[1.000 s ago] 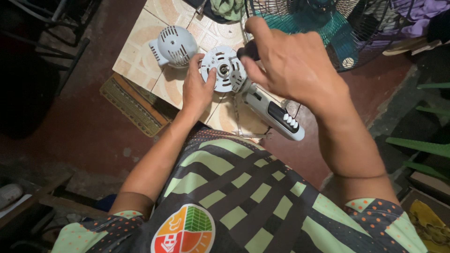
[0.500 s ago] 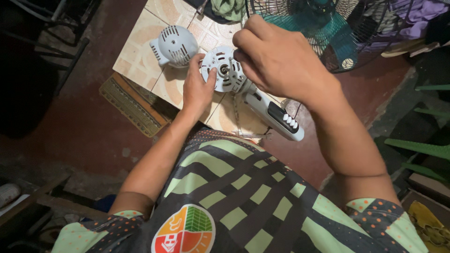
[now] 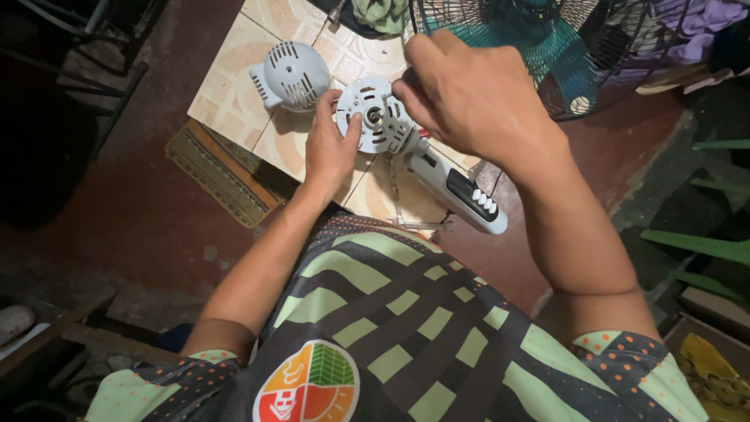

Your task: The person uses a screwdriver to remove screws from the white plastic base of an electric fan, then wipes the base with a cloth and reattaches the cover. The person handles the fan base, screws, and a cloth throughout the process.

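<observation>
L hand point(image 3: 328, 152) & R hand point(image 3: 469, 98) grip fan motor point(image 3: 373, 123) (white, vented).

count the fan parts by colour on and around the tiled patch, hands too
white fan parts: 2, the motor head with its switch neck and the loose rear cover
teal fan parts: 1, the blade set in the wire cage
hands: 2, the left hand and the right hand, both on the motor head
total: 5
</observation>
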